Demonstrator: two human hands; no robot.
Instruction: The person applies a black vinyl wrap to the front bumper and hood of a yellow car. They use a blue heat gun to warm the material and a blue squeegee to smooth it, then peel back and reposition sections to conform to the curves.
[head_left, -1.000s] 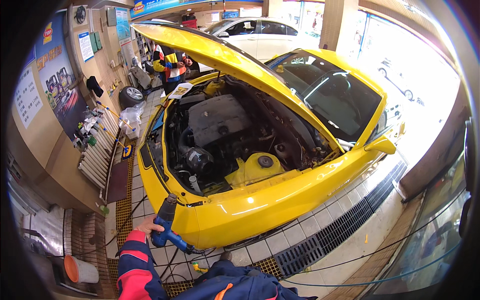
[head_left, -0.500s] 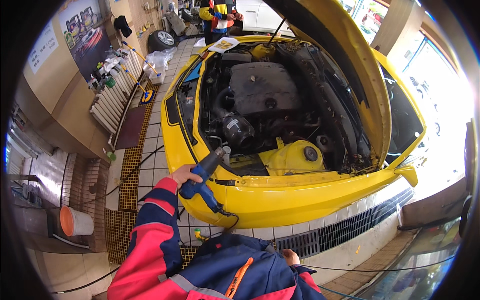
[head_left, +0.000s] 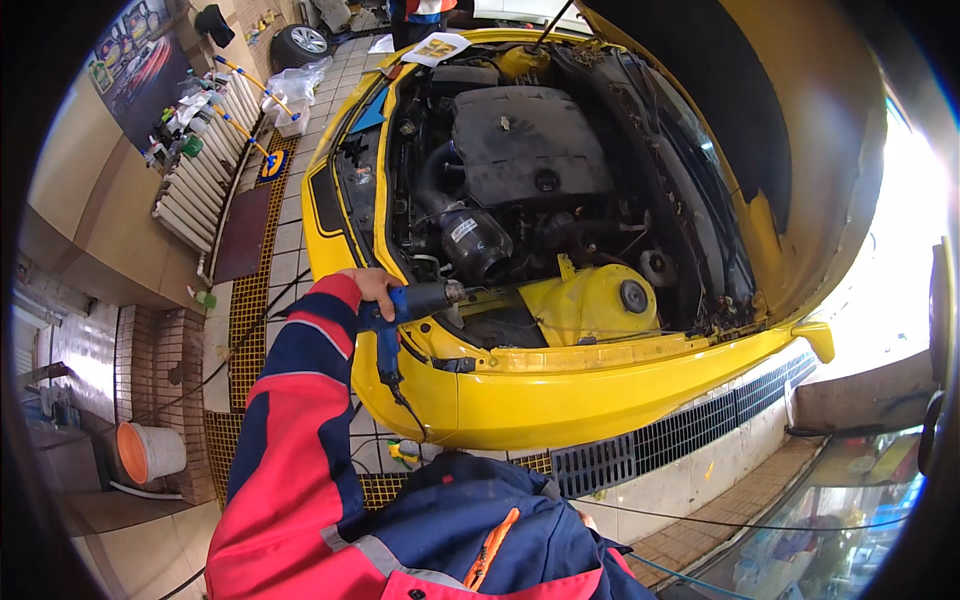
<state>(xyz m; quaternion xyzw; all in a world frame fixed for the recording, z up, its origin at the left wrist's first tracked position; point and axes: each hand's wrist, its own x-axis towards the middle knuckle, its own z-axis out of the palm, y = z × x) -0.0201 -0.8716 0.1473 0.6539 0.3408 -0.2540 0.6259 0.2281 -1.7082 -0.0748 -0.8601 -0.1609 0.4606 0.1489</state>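
My left hand (head_left: 373, 290) is closed round the handle of a blue heat gun (head_left: 387, 350) with a dark body and metal nozzle. Its cord drops from the handle's base. The nozzle points right, over the near front corner of a yellow car's engine bay, close to the yellow strut tower (head_left: 590, 305) and a round black air intake part (head_left: 478, 246). A grey-black engine cover (head_left: 530, 140) lies farther in. Only a sliver of my right hand (head_left: 586, 520) shows beside my jacket, low in the view; its fingers are hidden.
The raised hood (head_left: 850, 170) hangs over the right side, propped by a rod. A person (head_left: 420, 20) stands at the far side. Floor grates (head_left: 690, 440) run along the car. A white bucket (head_left: 158, 452), a radiator (head_left: 205, 185) and a loose wheel (head_left: 300, 44) stand at the left.
My left hand has swung the heat gun from pointing up and right to nearly level, its nozzle now over the engine bay. My right hand has slipped mostly out of sight. The view has shifted.
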